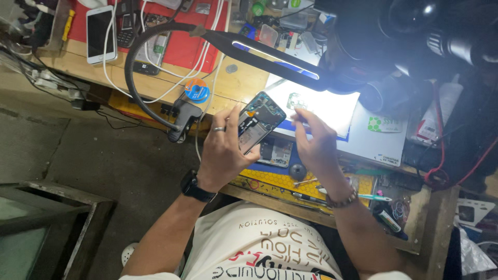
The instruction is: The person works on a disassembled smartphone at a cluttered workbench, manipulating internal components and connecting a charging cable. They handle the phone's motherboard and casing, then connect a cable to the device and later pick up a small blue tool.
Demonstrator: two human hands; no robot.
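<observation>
Left hand [224, 150] gripping opened phone [259, 120], right hand [315, 141] perhaps pinching

We see a wooden counter [244, 83] carrying a red mat [187, 49], a white phone [100, 33], a round blue tin [197, 90], a white board [332, 106] and a yellow honeycomb mat [280, 180]; a black lamp clamp [182, 118] grips its edge.
</observation>
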